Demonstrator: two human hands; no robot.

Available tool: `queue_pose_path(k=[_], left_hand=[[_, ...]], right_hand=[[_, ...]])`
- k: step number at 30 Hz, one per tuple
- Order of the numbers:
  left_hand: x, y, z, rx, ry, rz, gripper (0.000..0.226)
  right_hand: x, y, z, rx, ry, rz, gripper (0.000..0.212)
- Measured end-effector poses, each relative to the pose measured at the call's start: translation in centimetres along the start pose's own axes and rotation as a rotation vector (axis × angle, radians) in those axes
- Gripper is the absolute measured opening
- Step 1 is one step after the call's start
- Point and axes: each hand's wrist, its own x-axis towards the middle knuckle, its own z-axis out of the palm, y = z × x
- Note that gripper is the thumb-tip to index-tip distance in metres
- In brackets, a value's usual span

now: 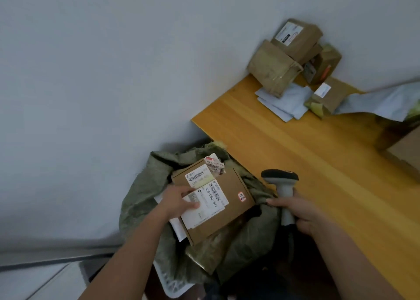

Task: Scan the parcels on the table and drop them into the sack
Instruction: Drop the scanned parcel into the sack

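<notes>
Parcel (213, 199), a flat brown cardboard box with white barcode labels on top, sits over the open mouth of the green woven sack (145, 186), beside the near end of the desk (295, 158); the left hand (179, 199) holds its left edge, thumb pressed on the label. Right hand (302, 213) has its grip closed round the handle of the grey barcode scanner (281, 186), head upright, just right of the sack. More brown parcels (293, 56) and pale mailers (284, 101) are piled in the far desk corner against the wall
</notes>
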Motion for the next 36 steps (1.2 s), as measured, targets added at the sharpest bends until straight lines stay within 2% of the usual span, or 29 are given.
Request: queue_pose_path(k=[3,6,10,13,15,17,18,20,22,24,25,27,28,33,36], left_hand=[[-0.5,0.4,-0.2,0.108,-0.036,0.078,0.060],[-0.5,1.2,0.2,0.190,-0.073,0.159,0.061],[-0.6,3.6,3.3,0.253,0.107,0.228,0.065],[-1.5,5.8,5.8,0.144,0.181,0.234,0.061],[-2.0,5.9,5.5,0.056,0.333,0.293,0.051],[-2.2,4.3,3.7,0.000,0.607,0.335,0.029],[-2.4,2.9,2.7,0.005,0.742,0.305,0.025],[-2.8,-0.6,1.1,0.013,0.918,0.096,0.043],[-3.2,-4.1,-0.2,-0.052,0.876,-0.233,0.065],[-3.2,-7.6,-0.6,-0.194,0.677,-0.575,0.080],[-3.0,-9.1,-0.5,-0.357,0.560,-0.669,0.075],[-2.7,-11.0,0.2,-0.782,0.381,-0.670,0.052],[-2.7,-11.7,0.7,-0.909,0.360,-0.645,0.045],[-3.2,-11.0,-0.7,-0.957,0.500,-0.559,0.035],[-3.7,-8.8,-4.4,-0.990,0.467,-0.532,0.034]], right_hand=[[-1.8,0.9,1.1,0.135,0.132,-0.173,0.070],[-4.4,0.4,1.3,0.085,0.289,-0.393,0.063],[-7.0,0.6,1.6,-0.042,0.318,-0.532,0.075],[-7.4,1.2,2.5,-0.088,0.313,-0.524,0.075],[-7.2,1.3,2.8,-0.082,0.325,-0.504,0.073],[-7.0,0.9,3.1,-0.087,0.323,-0.481,0.072],[-6.9,0.6,3.3,-0.092,0.317,-0.478,0.073],[-6.6,0.2,3.7,-0.087,0.309,-0.472,0.075],[-6.3,-0.1,4.4,-0.083,0.295,-0.465,0.075],[-5.8,-0.3,5.2,-0.100,0.272,-0.450,0.075],[-5.5,-0.3,5.5,-0.104,0.263,-0.438,0.075],[-4.9,-0.4,5.9,-0.109,0.256,-0.414,0.073],[-4.5,-0.3,6.1,-0.113,0.254,-0.400,0.072],[-4.0,-0.7,6.5,-0.156,0.268,-0.315,0.060],[-5.3,-2.7,7.1,-0.155,0.278,-0.315,0.052]])
